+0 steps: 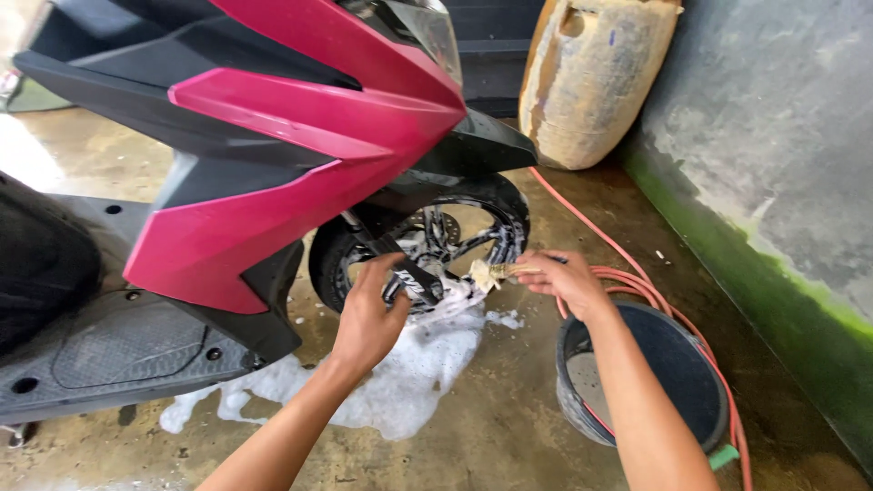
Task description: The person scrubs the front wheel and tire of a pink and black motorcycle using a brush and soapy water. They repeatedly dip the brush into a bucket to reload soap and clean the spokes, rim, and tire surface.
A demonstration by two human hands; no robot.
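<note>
Brush: small, pale bristle head with a thin wooden-looking handle, soapy. Judging by size it's light and stiff in the handle, soft at the bristles, and likely slippery from the suds. Best hold is on the handle well back from the wet head, which is where it's held now.

Right hand: fingers curled tight around the handle end, brush pointing left toward the front wheel. Bristle head sits at the wheel's lower right rim, touching or just beside it; foam hides the exact contact.

Left hand: fingers curved around the black fork leg at the wheel, thumb up, gripping or bracing on it; can't tell how firmly. The 2 hands are near each other, brush head between them.

Wheel: black cast rim with brake disc behind the spokes, black tyre, wet. It's rigid and part of the heavy scooter, so it won't shift under brushing; wet surfaces look slick.

Outward: white foam pooled on the concrete floor under the wheel and toward the scooter's footboard. Magenta front fairing overhangs the wheel. Black bucket just beside the right forearm, on the floor's right side. Orange hose coils around the bucket and runs back to the wall. Worn yellowish gas cylinder leans at the far wall corner.
</note>
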